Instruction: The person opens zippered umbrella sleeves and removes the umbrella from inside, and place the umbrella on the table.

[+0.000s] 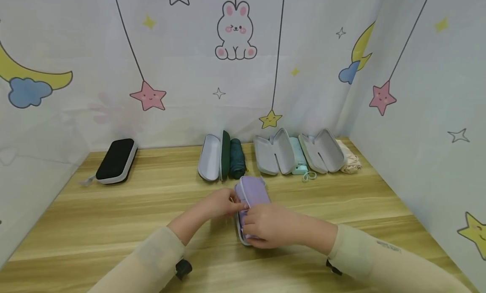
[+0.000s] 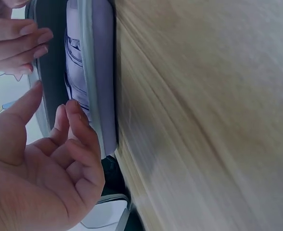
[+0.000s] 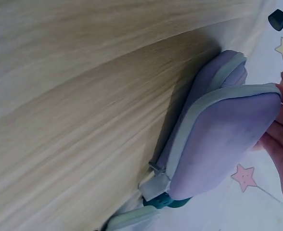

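Pale sleeves (image 1: 149, 257) lead my head view to a lilac, grey-rimmed case (image 1: 255, 188), its lid (image 3: 228, 139) ajar, on the worktop (image 1: 125, 217), at three o'clock from the loosely bent left fingers (image 2: 83, 127) and ten from the right fingers (image 2: 19, 45), whose grip I cannot tell.

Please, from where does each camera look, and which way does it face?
Head: worn on the head, looking forward and down at the purple case; left hand, right hand and sleeves show.
Left wrist: worn there, looking past the palm into the partly open case; left hand and part of the right show.
Right wrist: worn there, facing the lid's outside; the right hand and part of the left arm show.
Both wrist views share the case and the table.
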